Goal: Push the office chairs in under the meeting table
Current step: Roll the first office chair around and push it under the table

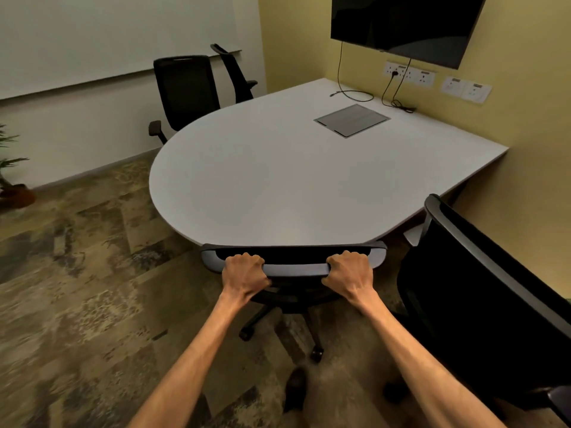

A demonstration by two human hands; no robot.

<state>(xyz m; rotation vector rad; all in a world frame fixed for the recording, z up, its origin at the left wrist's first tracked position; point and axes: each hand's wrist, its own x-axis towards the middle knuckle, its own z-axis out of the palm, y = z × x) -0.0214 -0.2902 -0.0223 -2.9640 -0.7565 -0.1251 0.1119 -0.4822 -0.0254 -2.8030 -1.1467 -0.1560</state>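
Note:
A black office chair stands right in front of me, its seat tucked under the rounded near edge of the white meeting table. My left hand and my right hand are both closed around the grey top rail of its backrest. Its wheeled base shows below on the carpet. A second black chair stands at my right, turned at an angle beside the table's corner. Two more black chairs stand at the table's far side, by the white wall.
A grey cable hatch is set into the tabletop, with loose cables near the yellow wall. A dark screen hangs above the sockets. A potted plant stands at the far left. Patterned carpet lies open at my left.

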